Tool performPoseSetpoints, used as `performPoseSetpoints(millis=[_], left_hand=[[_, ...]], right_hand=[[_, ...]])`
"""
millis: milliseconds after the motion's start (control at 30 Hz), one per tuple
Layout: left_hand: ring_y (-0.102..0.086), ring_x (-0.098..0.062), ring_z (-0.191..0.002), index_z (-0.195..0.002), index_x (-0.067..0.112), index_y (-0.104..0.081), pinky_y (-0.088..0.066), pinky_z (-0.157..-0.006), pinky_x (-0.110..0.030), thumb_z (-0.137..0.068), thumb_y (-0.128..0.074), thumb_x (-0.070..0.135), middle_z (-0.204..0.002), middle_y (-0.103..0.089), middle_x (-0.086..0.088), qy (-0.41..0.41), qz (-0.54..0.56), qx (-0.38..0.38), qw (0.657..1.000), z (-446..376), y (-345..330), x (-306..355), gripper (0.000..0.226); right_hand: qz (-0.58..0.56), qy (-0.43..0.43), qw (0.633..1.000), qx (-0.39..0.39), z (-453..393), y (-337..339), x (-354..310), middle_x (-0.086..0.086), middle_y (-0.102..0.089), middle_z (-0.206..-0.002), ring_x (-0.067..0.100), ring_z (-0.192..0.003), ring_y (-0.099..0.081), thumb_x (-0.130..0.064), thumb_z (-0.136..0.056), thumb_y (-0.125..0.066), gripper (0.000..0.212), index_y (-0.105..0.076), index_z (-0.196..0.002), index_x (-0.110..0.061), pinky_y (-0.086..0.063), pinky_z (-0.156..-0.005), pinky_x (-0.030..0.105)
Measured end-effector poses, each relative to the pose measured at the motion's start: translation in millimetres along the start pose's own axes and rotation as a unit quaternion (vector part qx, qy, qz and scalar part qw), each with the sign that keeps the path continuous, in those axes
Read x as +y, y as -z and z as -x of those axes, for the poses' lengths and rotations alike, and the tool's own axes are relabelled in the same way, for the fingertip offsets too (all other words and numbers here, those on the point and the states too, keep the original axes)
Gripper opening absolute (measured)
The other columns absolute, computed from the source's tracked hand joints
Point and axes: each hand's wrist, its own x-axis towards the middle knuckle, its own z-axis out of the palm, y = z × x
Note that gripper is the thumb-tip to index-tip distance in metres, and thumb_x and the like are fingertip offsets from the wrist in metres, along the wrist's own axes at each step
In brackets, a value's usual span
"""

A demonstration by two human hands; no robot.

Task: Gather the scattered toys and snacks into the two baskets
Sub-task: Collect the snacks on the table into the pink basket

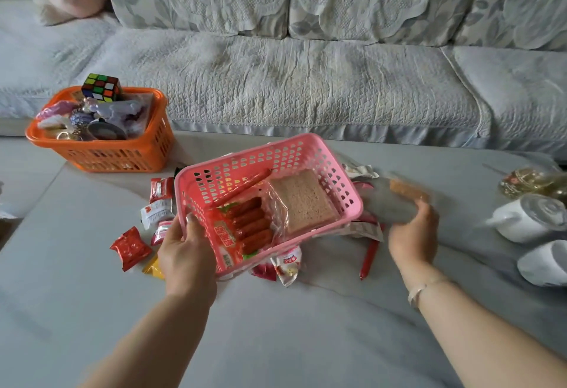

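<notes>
Left hand: your left hand (184, 252) grips the near-left corner of the pink basket (310, 148), thumb over the rim, and the basket sits tilted toward you above the snack pile.
Right hand: your right hand (412, 234) is on a clear-wrapped bar (406, 191) just right of the basket; it is blurred, fingers seem curled round the wrapper's near end, so I call that a hold, loosely.
Pink basket load: the sausage pack (245, 228) and the wrapped bread slice (302, 200) lie inside, with one loose red sausage stick (242, 188) across the back.
Still out: red packets (130, 248) and white sachets (155, 212) lie left of the basket, more wrappers peek out beneath it, and another sausage stick (369, 257) lies on the grey surface (276, 341) near your right wrist.
Orange basket: the orange basket (101, 154) stands well apart at far left, heaped with toys, a puzzle cube (101, 86) on top.
Handling: these packets look light, crinkly and slick, so pinch at the sealed ends, not the middle. The bread is soft; don't drop hard things onto it.
Basket grip: thin plastic flexes at one corner; keep the rim pinched firm or set it flat.
Watch: white cups (527, 218) and glassware (534, 185) stand at right, near your reach.
</notes>
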Motion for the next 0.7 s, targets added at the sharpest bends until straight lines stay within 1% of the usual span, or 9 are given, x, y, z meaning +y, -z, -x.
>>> performPoseSetpoints(millis=[67, 133, 233, 333, 400, 433, 533, 600, 700], left_hand=[[-0.071, -0.009, -0.055, -0.107, 0.026, -0.066, -0.06, -0.054, -0.03, -0.106, -0.047, 0.034, -0.08, -0.071, 0.005, -0.008, -0.008, 0.006, 1.0, -3.5, -1.7, 0.8, 0.02], [-0.073, -0.015, -0.066, -0.094, 0.029, -0.064, -0.06, -0.067, -0.035, -0.105, -0.048, 0.036, -0.081, -0.071, 0.006, -0.006, -0.011, 0.009, 1.0, -5.1, -5.7, 0.9, 0.021], [-0.073, -0.017, -0.073, -0.101, 0.029, -0.064, -0.06, -0.074, -0.038, -0.105, -0.049, 0.036, -0.086, -0.071, 0.007, -0.006, -0.009, 0.024, 1.0, -7.6, -10.4, -0.4, 0.017], [-0.071, -0.011, -0.06, -0.11, 0.03, -0.063, -0.059, -0.064, -0.032, -0.105, -0.049, 0.036, -0.084, -0.07, 0.009, -0.007, -0.011, 0.037, 0.999, -10.0, -14.2, -2.8, 0.016], [-0.071, -0.012, -0.064, -0.112, 0.031, -0.063, -0.059, -0.066, -0.033, -0.105, -0.049, 0.037, -0.086, -0.071, 0.009, -0.007, -0.015, 0.041, 0.999, -12.0, -15.5, -5.7, 0.017], [-0.072, -0.014, -0.07, -0.113, 0.031, -0.064, -0.06, -0.07, -0.036, -0.105, -0.05, 0.038, -0.088, -0.071, 0.009, -0.008, -0.015, 0.042, 0.999, -12.1, -16.0, -7.0, 0.018], [-0.073, -0.017, -0.076, -0.116, 0.03, -0.065, -0.06, -0.074, -0.038, -0.104, -0.051, 0.038, -0.09, -0.073, 0.008, -0.006, -0.012, 0.042, 0.999, -11.9, -15.4, -9.2, 0.021], [-0.072, -0.016, -0.075, -0.116, 0.03, -0.064, -0.059, -0.07, -0.035, -0.105, -0.049, 0.037, -0.089, -0.072, 0.008, -0.003, -0.01, 0.041, 0.999, -10.1, -14.0, -9.6, 0.019], [-0.072, -0.019, -0.081, -0.116, 0.032, -0.063, -0.059, -0.077, -0.039, -0.106, -0.048, 0.035, -0.093, -0.072, 0.007, -0.005, -0.011, 0.043, 0.999, -8.6, -11.4, -9.3, 0.019]], right_hand=[[0.054, -0.065, 0.992, -0.092, 16.3, -17.0, 32.7, 0.019, -0.04, -0.141, 0.036, -0.129, -0.041, -0.01, -0.084, -0.062, 0.06, -0.037, -0.139, -0.006, -0.038, -0.101, 0.045], [0.076, -0.086, 0.981, -0.153, 30.0, -35.5, 50.8, 0.024, -0.03, -0.145, 0.04, -0.132, -0.036, -0.013, -0.084, -0.063, 0.07, -0.026, -0.144, -0.004, -0.038, -0.102, 0.047], [0.128, -0.112, 0.966, -0.197, 39.8, -57.0, 57.1, 0.028, -0.019, -0.151, 0.04, -0.14, -0.022, -0.02, -0.087, -0.066, 0.083, -0.015, -0.147, 0.005, -0.027, -0.112, 0.043], [0.244, -0.081, 0.948, -0.186, 42.0, -70.9, 60.5, 0.024, -0.033, -0.146, 0.039, -0.138, -0.025, -0.035, -0.096, -0.049, 0.068, -0.026, -0.141, 0.01, -0.016, -0.116, 0.041], [0.283, -0.065, 0.942, -0.17, 45.5, -74.7, 61.7, 0.019, -0.041, -0.141, 0.036, -0.135, -0.031, -0.028, -0.097, -0.041, 0.05, -0.038, -0.136, 0.004, -0.022, -0.115, 0.042], [0.292, -0.071, 0.94, -0.161, 47.3, -72.2, 62.5, 0.018, -0.041, -0.141, 0.033, -0.134, -0.034, -0.02, -0.096, -0.04, 0.043, -0.044, -0.133, 0.001, -0.03, -0.111, 0.042], [0.297, -0.073, 0.942, -0.138, 49.0, -58.8, 63.9, 0.015, -0.041, -0.142, 0.028, -0.126, -0.048, -0.009, -0.096, -0.04, 0.032, -0.055, -0.124, -0.003, -0.049, -0.088, 0.04], [0.306, -0.075, 0.941, -0.125, 47.2, -47.7, 69.9, 0.014, -0.049, -0.133, 0.029, -0.113, -0.058, -0.007, -0.097, -0.04, 0.029, -0.06, -0.118, -0.002, -0.052, -0.078, 0.039], [0.289, -0.095, 0.948, -0.097, 45.3, -29.4, 80.1, 0.017, -0.058, -0.114, 0.035, -0.098, -0.064, -0.006, -0.097, -0.038, 0.026, -0.061, -0.108, 0.001, -0.051, -0.076, 0.04]])
